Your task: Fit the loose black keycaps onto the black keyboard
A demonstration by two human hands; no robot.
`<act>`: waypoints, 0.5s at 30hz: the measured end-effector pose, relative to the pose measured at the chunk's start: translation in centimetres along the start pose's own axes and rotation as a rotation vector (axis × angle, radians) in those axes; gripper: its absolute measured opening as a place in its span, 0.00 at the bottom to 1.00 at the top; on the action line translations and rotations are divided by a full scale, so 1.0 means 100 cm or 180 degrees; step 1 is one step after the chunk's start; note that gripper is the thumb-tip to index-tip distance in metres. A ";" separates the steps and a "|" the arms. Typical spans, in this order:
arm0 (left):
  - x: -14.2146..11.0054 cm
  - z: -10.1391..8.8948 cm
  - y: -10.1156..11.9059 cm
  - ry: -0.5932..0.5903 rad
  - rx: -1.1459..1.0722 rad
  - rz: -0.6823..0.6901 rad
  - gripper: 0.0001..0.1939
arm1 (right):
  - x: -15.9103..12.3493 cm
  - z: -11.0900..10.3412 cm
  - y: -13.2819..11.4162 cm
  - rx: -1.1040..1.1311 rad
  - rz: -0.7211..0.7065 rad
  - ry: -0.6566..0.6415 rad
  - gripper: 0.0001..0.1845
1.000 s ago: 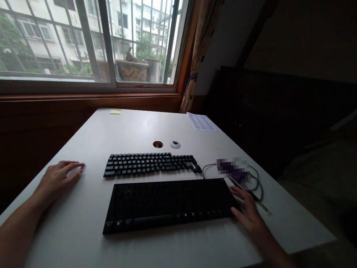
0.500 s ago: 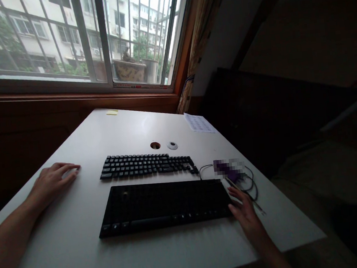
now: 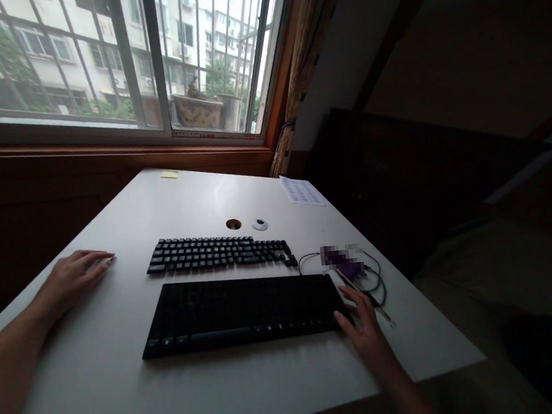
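Touching the right end of the black keyboard (image 3: 242,311), the right hand (image 3: 362,319) had its thumb at the near part of that end and its fingers farther up, thumb and fingers spread apart. The keyboard lay flat across the lower middle of the frame, on the white worktop (image 3: 226,394). Just above it in the frame sat the keys (image 3: 216,252), laid in close rows, with a few set lower at the right end. At the left of the frame the left hand (image 3: 72,275) rested palm down on the worktop, well apart from the keyboard, its thumb parted from the fingers. Right of the keys lay a purple item (image 3: 350,268), partly blurred out, with a dark cable (image 3: 382,284) looped beside it and a thin rod (image 3: 387,315) slanting near the right hand. Above the keys were a round hole (image 3: 233,225) and a white ring (image 3: 259,224). Farther up lay a yellow note (image 3: 169,174) towards the left and a printed sheet (image 3: 302,191) towards the right, below the window (image 3: 144,57).
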State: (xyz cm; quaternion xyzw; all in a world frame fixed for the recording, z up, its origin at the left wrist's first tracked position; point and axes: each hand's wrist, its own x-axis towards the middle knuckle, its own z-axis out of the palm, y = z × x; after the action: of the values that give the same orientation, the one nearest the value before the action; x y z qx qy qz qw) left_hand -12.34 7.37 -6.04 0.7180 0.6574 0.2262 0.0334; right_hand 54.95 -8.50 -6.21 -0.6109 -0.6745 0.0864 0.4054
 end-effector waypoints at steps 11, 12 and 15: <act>-0.006 -0.004 0.016 0.0014 0.0421 0.0039 0.27 | -0.001 0.000 -0.004 -0.0220 -0.0183 -0.0113 0.24; -0.006 -0.005 0.016 0.0011 0.0439 0.0069 0.28 | 0.000 0.000 -0.005 -0.0225 -0.0204 -0.0114 0.24; -0.006 -0.003 0.013 -0.0053 0.0516 0.0050 0.28 | 0.000 0.000 -0.008 -0.0265 -0.0257 -0.0095 0.24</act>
State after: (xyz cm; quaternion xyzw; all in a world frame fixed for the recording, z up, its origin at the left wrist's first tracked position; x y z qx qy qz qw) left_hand -11.29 6.53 -5.47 0.7253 0.6676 0.1665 -0.0212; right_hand 54.32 -8.70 -5.72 -0.5981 -0.7076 0.0510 0.3727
